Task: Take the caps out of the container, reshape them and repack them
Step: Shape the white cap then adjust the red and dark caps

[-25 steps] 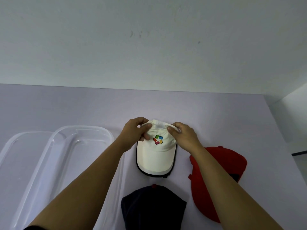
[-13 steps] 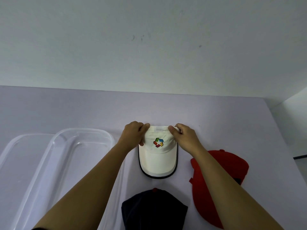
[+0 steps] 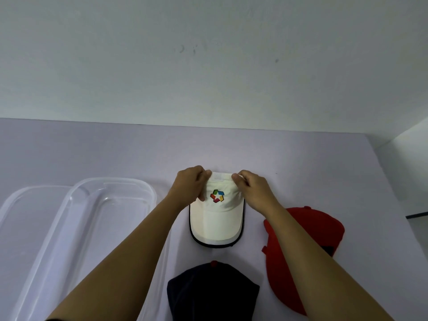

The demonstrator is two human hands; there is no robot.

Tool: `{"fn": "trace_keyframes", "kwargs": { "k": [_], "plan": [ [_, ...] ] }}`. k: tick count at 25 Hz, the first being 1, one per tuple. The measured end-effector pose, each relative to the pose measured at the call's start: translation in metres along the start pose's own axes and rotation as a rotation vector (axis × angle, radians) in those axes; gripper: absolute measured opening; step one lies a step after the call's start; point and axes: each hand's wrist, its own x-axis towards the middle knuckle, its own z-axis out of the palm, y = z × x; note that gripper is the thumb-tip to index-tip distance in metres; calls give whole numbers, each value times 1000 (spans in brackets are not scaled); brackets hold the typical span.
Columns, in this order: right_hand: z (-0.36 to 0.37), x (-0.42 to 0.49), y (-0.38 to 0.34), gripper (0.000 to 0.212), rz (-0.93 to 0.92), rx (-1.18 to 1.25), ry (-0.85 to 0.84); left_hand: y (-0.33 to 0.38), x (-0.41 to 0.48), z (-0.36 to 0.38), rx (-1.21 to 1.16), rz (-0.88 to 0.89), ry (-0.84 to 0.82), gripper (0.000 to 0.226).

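Observation:
A white cap (image 3: 216, 222) with a coloured logo and dark-edged brim lies flat on the table's middle, brim toward me. My left hand (image 3: 190, 185) pinches the left side of its crown and my right hand (image 3: 251, 189) pinches the right side, both at the far edge. A dark navy cap (image 3: 212, 291) lies near me, below the white one. A red cap (image 3: 301, 246) lies at the right, partly hidden by my right forearm. The clear plastic container (image 3: 111, 193) stands empty at the left.
The container's clear lid (image 3: 20, 205) lies flat at the far left, partly under the container. The pale purple table (image 3: 301, 163) ends at a white wall behind and drops off along its right edge.
The white cap has flattened and its crown has been pressed down toward the far side. Both hands have kept their grip on the crown and shifted slightly.

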Motion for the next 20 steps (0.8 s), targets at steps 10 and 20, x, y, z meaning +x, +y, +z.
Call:
{"fn": "trace_keyframes", "kwargs": {
  "k": [10,20],
  "plan": [
    [20,-74,32,84,-44,-135,-236,-43,-61,20,-6,102,34,49],
    [73,-75,31,114,-1,-701,-81,-42,-69,50,497,106,-311,111]
  ]
}}
